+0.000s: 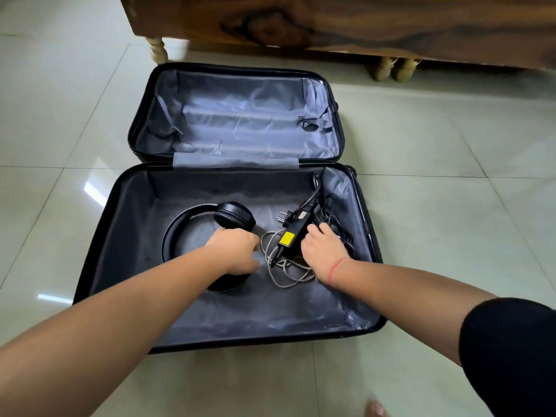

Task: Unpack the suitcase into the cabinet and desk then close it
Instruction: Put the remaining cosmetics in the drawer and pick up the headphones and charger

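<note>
Open suitcase (99, 236) lying flat on the tiled floor (451, 176), seen from above. Its far half (240, 115), lined in grey, lies just in front of a piece of wooden furniture (361, 22) on turned legs. The near half holds all the contents.

Black headphones (234, 216) lie left of centre on the near half's lining, with the band arching toward the left wall. One ear cup faces the hinge; the other is partly hidden under the left wrist.

A black power adapter (293, 233) with a yellow label (286, 238) lies right of centre, tilted, with its plug (284, 216) just beside it on the hinge side. A black cord (331, 212) is bunched toward the right wall. A loosely coiled grey cable (288, 275) lies partly under the adapter, between the two hands.

The left hand (237, 251) rests over the headphones between the ear cups with its fingers curled downward; whether it actually grips them cannot be told. The right hand (322, 251), with a red thread (337, 267) at the wrist, curls round the power adapter's far end together with the bunched cord.
</note>
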